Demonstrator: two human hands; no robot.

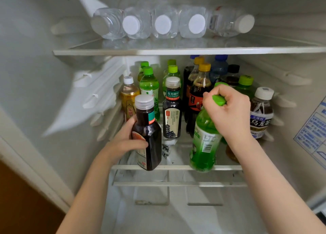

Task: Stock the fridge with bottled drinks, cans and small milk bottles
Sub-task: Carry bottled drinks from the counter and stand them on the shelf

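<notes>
In the lower left of the frame the left hand (pixel 127 143) is seen inside the fridge, its fingers and thumb wrapped round the lower body of a dark bottle (pixel 148 131) with a clear cap, which is held tilted with its base over the front edge of the middle shelf (pixel 176 167). Behind it, at the left of that shelf, a yellow tea bottle (pixel 128 97) is stood upright, with green-capped bottles (pixel 149 85) just beside it. At the centre a second dark tea bottle (pixel 172 110) is stood upright, and cola bottles (pixel 198 91) with yellow caps are lined up to its right. Right of centre the right hand (pixel 229 110) is clamped on the neck of a green bottle (pixel 204 142), whose cap shows between the curled fingers; this bottle is tilted, its base at the shelf's front edge. At the far right a white-capped oolong tea bottle (pixel 262 112) is stood upright. Across the top, on the upper shelf (pixel 176 50), clear water bottles (pixel 163 23) are laid on their sides, caps towards the camera
</notes>
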